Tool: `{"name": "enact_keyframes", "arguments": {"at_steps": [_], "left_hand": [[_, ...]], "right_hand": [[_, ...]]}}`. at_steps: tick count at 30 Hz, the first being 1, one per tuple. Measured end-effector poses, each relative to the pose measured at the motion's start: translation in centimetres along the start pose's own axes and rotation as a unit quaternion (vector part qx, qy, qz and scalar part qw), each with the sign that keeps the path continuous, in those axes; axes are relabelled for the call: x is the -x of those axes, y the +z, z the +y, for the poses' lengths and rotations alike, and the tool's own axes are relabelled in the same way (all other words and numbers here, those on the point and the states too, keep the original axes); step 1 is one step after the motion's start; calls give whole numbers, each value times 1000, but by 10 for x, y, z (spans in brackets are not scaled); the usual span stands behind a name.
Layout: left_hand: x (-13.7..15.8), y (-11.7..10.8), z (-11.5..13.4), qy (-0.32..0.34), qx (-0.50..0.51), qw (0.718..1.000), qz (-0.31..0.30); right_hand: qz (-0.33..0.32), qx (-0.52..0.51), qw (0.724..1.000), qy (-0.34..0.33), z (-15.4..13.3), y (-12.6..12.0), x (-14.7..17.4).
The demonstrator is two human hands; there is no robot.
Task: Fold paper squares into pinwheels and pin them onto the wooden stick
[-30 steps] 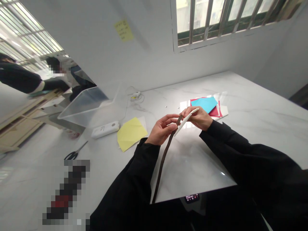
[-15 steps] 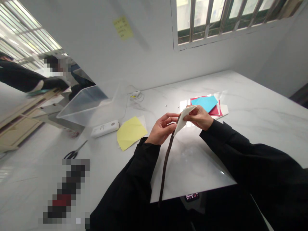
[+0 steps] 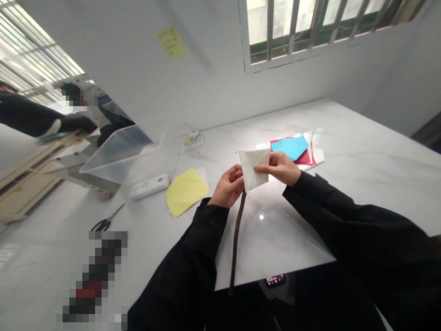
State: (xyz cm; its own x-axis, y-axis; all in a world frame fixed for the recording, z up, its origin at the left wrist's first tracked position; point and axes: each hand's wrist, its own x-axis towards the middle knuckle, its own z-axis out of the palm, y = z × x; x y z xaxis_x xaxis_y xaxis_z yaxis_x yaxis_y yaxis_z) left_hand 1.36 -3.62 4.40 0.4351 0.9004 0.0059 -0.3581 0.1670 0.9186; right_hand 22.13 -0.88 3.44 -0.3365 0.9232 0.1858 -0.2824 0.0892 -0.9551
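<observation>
Between my hands is a small piece of white paper (image 3: 248,162) folded into a square, its crossing fold lines facing me. My right hand (image 3: 284,169) pinches it, thumb on the front near the middle and fingers behind its right side. At the left edge my left hand (image 3: 227,187) is closed, fingertips partly hidden behind the paper. A long dark brown strip (image 3: 237,234) hangs from beneath the paper to the table's front edge; its top end is hidden by the paper. Behind my right hand lie a blue sheet (image 3: 291,147) and red sheets (image 3: 305,157).
Yellow paper (image 3: 186,193), a white box-shaped device (image 3: 149,186) and black scissors (image 3: 103,224) lie to the left. A clear plastic bin (image 3: 113,151) stands beyond them. A small cable (image 3: 193,136) lies by the wall. Other people are at the far left.
The folded paper has turned from nearly edge-on to facing me, opening its square face to view. My right hand has shifted slightly left with it, and the view has moved a little.
</observation>
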Motion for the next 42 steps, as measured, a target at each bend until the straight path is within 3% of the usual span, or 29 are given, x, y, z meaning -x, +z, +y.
{"name": "enact_keyframes", "arguments": {"at_steps": [9,16,21,31,36,42], "left_hand": [[-4,-6,-2,-23,-2,1000,12],[-11,-19,-4,-80,-86,993,-17],[-14,-25,-12,-112,-132,985,-28],[-15,-18,-16,-94,-104,990,-19],[-16,-21,-16,-80,-90,993,2],[-17,-24,-16,-102,-93,990,3]], "right_hand": [[6,-6,1000,10,2,-1,-4],[115,-47,991,41,15,-27,-16],[140,-20,989,40,19,-44,-20],[143,-11,990,14,19,-34,-18],[150,89,985,3,16,-34,-17],[214,336,910,-111,4,-46,-11]]}}
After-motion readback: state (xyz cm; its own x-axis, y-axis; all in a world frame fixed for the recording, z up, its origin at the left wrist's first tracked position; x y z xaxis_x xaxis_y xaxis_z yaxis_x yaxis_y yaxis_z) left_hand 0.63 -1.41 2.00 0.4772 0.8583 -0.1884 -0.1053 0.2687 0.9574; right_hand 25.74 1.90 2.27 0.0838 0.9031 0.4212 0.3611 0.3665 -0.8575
